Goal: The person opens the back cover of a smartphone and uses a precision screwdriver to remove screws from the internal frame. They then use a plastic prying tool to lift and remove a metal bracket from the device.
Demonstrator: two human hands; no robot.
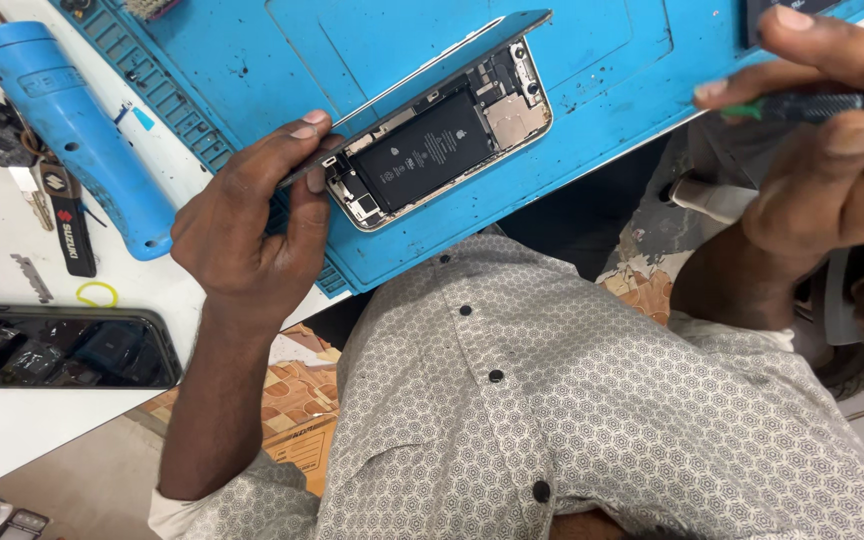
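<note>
Bright even light, soft shadows; right hand (832, 150) blurred, glare on dark phone screen (62, 348)

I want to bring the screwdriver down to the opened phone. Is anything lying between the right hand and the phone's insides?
Nothing visible does. The right hand holds the screwdriver above bare blue mat. The opened phone lies uncovered, its screen tilted up along the far edge by the left hand.

lifted phone screen (422, 75), dark phone screen (62, 347) at left
</note>
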